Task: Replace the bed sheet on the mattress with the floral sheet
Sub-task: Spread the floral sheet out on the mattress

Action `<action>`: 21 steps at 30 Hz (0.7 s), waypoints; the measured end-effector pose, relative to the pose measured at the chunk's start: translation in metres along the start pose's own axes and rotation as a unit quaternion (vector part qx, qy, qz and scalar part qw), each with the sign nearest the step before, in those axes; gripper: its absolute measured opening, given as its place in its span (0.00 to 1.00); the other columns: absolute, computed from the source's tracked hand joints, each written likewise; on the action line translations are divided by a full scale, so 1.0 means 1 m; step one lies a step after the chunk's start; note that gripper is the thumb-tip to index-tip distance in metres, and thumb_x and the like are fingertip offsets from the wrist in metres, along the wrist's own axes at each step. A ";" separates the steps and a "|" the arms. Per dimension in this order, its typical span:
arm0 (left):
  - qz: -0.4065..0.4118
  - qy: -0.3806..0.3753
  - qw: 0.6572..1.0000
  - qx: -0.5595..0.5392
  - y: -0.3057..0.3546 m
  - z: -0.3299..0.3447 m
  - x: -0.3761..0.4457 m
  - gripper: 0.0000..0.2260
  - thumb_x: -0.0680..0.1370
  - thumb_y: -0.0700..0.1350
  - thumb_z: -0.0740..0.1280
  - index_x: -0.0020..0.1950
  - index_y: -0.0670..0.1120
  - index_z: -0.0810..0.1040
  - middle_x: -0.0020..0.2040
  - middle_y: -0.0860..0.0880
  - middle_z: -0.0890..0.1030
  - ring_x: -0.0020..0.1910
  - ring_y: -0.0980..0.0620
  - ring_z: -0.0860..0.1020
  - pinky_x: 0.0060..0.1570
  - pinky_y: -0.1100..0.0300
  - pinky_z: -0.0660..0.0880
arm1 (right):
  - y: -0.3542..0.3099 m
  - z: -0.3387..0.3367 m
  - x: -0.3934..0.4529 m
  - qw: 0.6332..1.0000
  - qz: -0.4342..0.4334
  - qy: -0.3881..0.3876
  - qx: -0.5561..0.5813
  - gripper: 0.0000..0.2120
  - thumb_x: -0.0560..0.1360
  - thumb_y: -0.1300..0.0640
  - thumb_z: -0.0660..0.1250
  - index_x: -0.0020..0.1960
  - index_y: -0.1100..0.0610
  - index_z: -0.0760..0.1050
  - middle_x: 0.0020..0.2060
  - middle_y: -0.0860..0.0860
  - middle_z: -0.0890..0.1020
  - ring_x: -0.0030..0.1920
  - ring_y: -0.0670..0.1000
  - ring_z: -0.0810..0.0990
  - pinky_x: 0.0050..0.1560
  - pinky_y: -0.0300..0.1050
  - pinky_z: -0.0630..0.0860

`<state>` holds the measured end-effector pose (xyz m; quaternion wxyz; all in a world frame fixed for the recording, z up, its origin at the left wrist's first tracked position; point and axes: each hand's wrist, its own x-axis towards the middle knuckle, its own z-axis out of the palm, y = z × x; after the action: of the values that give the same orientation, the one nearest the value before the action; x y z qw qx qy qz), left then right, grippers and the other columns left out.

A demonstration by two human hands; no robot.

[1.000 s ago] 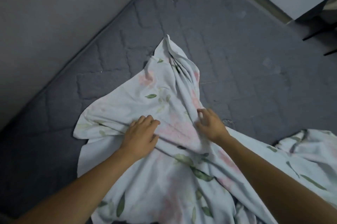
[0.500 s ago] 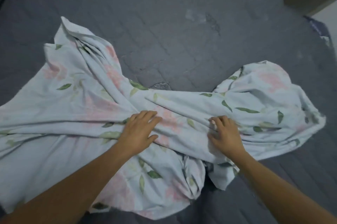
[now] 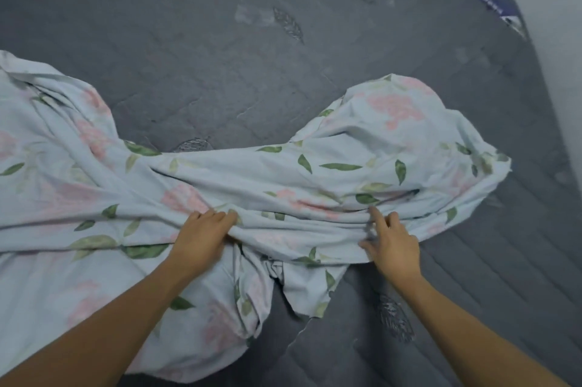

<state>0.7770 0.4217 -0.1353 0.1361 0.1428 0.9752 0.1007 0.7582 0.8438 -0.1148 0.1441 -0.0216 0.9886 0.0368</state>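
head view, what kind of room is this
Most likely a bedroom: a bare grey quilted mattress fills the view, a crumpled floral sheet lies across it, and a plain wall meets its far corner.

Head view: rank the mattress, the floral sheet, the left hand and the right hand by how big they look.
1. Mattress, largest.
2. Floral sheet.
3. Left hand and right hand look about alike, so no ranking between them.

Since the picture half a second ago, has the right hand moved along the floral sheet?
Yes. The right hand has slid right along the crumpled pale floral cotton sheet, away from the sheet's hanging bottom flap; its grip pinches a fold.
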 end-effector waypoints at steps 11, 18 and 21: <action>-0.115 0.092 0.989 -0.010 -0.038 -0.088 0.029 0.18 0.71 0.32 0.67 0.46 0.49 0.62 0.35 0.44 0.73 0.33 0.40 0.71 0.34 0.52 0.60 | -0.062 -0.079 0.072 0.974 0.043 0.173 0.136 0.04 0.81 0.59 0.63 0.55 0.56 0.74 0.33 0.56 0.79 0.32 0.62 0.77 0.30 0.49 0.67; -0.221 0.184 0.958 -0.002 -0.102 -0.123 0.065 0.10 0.75 0.35 0.67 0.48 0.45 0.67 0.42 0.38 0.77 0.42 0.34 0.75 0.39 0.46 0.65 | -0.148 -0.163 0.201 0.937 -0.076 0.138 0.311 0.09 0.83 0.56 0.61 0.62 0.55 0.69 0.54 0.54 0.81 0.55 0.58 0.80 0.49 0.51 0.74; -0.242 0.182 0.953 0.016 -0.101 -0.114 0.072 0.13 0.72 0.37 0.69 0.54 0.42 0.71 0.51 0.37 0.73 0.50 0.35 0.72 0.49 0.42 0.68 | -0.159 -0.151 0.201 0.937 -0.100 0.102 0.320 0.28 0.81 0.56 0.64 0.79 0.51 0.61 0.72 0.53 0.73 0.70 0.55 0.73 0.68 0.51 0.71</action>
<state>0.6513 0.3312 -0.0686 -0.0253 -0.1160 0.9902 0.0730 0.5313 0.6668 -0.0387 0.0449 -0.0773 0.9503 -0.2983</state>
